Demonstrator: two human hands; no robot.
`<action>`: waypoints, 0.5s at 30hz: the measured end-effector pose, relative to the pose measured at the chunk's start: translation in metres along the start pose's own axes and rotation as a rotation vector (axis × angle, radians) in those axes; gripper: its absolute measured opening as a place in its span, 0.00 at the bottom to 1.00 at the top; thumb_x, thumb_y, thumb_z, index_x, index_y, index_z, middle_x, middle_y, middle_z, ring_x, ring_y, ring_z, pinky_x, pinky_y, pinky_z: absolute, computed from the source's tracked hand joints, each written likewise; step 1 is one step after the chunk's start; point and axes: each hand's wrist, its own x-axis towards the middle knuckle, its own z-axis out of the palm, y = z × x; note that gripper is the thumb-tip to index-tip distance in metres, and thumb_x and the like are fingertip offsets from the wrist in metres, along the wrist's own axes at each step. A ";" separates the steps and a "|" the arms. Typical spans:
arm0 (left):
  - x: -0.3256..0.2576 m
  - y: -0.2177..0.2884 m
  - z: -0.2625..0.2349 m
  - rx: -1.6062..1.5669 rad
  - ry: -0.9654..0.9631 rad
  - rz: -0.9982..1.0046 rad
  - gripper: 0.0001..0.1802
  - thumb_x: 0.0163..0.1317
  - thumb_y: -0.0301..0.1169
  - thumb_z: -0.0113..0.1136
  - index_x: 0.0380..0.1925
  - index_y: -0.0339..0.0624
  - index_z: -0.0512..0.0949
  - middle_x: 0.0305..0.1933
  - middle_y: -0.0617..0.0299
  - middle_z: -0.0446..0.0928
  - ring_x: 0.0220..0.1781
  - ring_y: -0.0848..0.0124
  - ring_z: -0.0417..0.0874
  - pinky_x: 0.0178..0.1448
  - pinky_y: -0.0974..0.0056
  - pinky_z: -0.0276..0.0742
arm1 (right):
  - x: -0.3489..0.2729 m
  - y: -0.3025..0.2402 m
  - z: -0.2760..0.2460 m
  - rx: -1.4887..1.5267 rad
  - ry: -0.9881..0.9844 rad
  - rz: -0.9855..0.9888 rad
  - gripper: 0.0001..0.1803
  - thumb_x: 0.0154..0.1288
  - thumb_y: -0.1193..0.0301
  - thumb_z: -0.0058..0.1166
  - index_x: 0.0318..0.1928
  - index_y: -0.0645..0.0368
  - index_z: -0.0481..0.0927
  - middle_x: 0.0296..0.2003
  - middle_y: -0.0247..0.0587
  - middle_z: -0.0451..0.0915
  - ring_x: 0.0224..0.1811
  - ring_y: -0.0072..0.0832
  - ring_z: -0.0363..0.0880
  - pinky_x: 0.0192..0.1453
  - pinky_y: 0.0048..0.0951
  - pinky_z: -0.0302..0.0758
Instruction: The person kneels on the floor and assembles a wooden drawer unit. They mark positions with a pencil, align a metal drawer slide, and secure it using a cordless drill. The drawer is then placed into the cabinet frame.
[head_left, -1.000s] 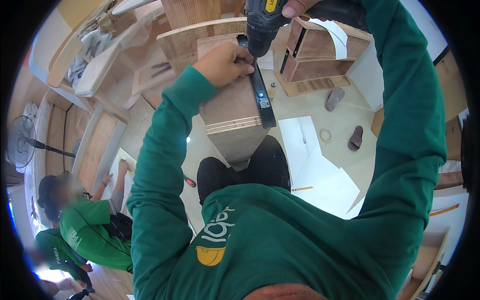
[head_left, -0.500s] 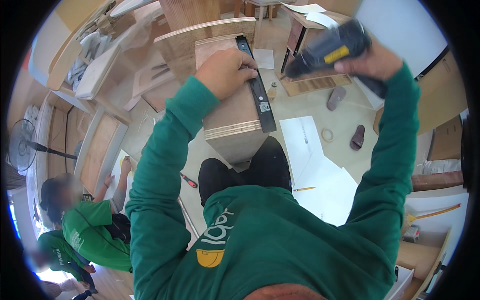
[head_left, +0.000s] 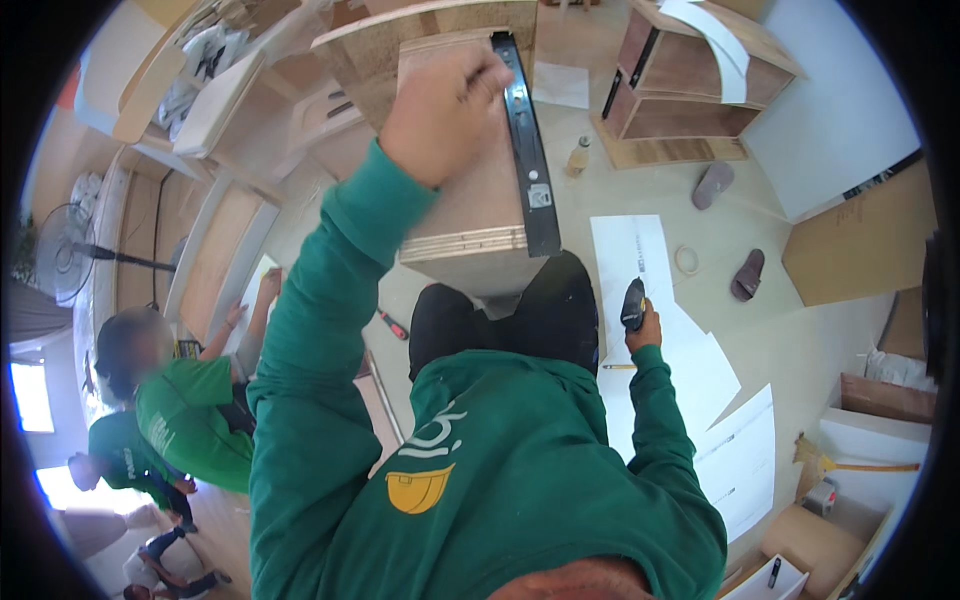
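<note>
A plywood box (head_left: 468, 215) stands before my knees. Along the right edge of its top lies a black metal drawer slide (head_left: 528, 140). Over the far part of that top is my left hand (head_left: 440, 115), slightly blurred, with its fingers curled and pinched together beside the slide's far end. Whatever those fingertips hold, if anything, is too small to make out. Low beside my right thigh, my right hand (head_left: 647, 325) grips a dark cordless drill (head_left: 633, 303) above white paper sheets on the floor.
A pencil (head_left: 618, 367) lies on the paper (head_left: 625, 240), near a tape roll (head_left: 686, 260) and two slippers (head_left: 746, 275). A small bottle (head_left: 578, 157) stands right of the box. Beyond is a wooden cabinet (head_left: 690, 115). At left, a screwdriver (head_left: 393, 325) and a green-shirted co-worker (head_left: 195, 420).
My right hand has brought the drill down from the upper right to beside my thigh. My left hand has lifted from the slide's middle towards its far end. The view has shifted slightly.
</note>
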 end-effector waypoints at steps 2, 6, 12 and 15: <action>-0.002 0.008 -0.015 -0.373 -0.090 -0.359 0.13 0.72 0.37 0.54 0.40 0.37 0.76 0.28 0.61 0.76 0.31 0.69 0.83 0.31 0.66 0.79 | -0.030 0.013 0.025 -0.162 -0.061 0.021 0.43 0.49 0.77 0.61 0.69 0.54 0.61 0.46 0.53 0.75 0.47 0.51 0.77 0.50 0.49 0.74; -0.031 0.004 -0.036 -0.930 0.069 -0.431 0.13 0.75 0.37 0.49 0.48 0.40 0.73 0.38 0.66 0.76 0.31 0.76 0.83 0.28 0.73 0.80 | -0.068 0.021 0.074 -0.374 -0.132 -0.032 0.38 0.55 0.77 0.57 0.68 0.55 0.62 0.42 0.46 0.75 0.40 0.46 0.78 0.43 0.47 0.73; -0.124 -0.016 -0.069 -1.293 0.387 -0.567 0.11 0.74 0.35 0.50 0.48 0.42 0.73 0.44 0.64 0.78 0.39 0.79 0.84 0.37 0.74 0.84 | -0.086 0.019 0.110 -0.395 -0.306 0.049 0.36 0.58 0.74 0.57 0.68 0.54 0.61 0.46 0.48 0.75 0.43 0.48 0.78 0.45 0.48 0.76; -0.170 -0.023 -0.062 -1.301 0.479 -0.652 0.10 0.72 0.34 0.54 0.47 0.42 0.73 0.44 0.64 0.78 0.37 0.80 0.82 0.38 0.75 0.83 | -0.085 0.038 0.128 -0.308 -0.412 0.176 0.35 0.59 0.73 0.57 0.67 0.55 0.62 0.47 0.51 0.76 0.48 0.51 0.79 0.49 0.49 0.77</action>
